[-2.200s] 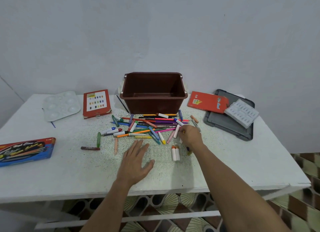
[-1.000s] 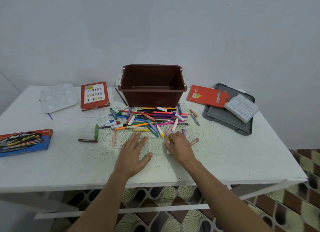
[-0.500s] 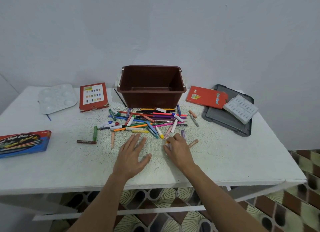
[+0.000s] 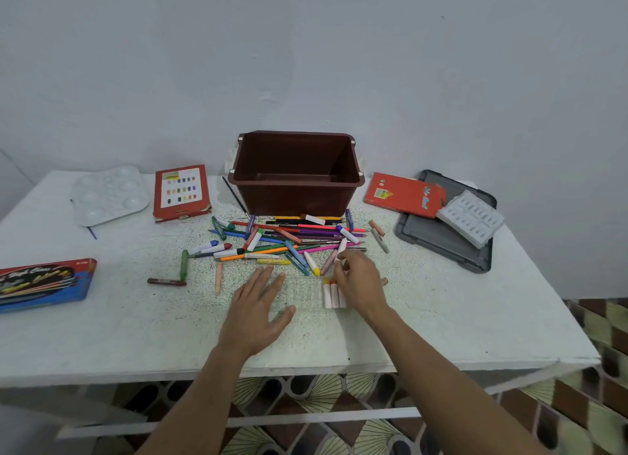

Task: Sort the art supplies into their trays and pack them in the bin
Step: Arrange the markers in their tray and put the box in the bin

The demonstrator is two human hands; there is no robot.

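Reaching: right grip (image 4: 360, 281) curls at the near end of a pale crayon (image 4: 341, 249) on the pile (image 4: 289, 240); cannot tell if it is pinched. Left grip (image 4: 258, 310) lies flat, fingers straight, pressing the clear tray (image 4: 306, 295). Risk: the right wrist knocks the slotted crayons (image 4: 334, 295) loose, or the lift sets neighbours rolling.

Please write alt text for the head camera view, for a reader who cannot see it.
The left hand lies flat on a clear tray holding three crayons, while the right hand reaches a white crayon at the edge of a pile of pens and crayons. Behind it stands a brown bin on a white table.
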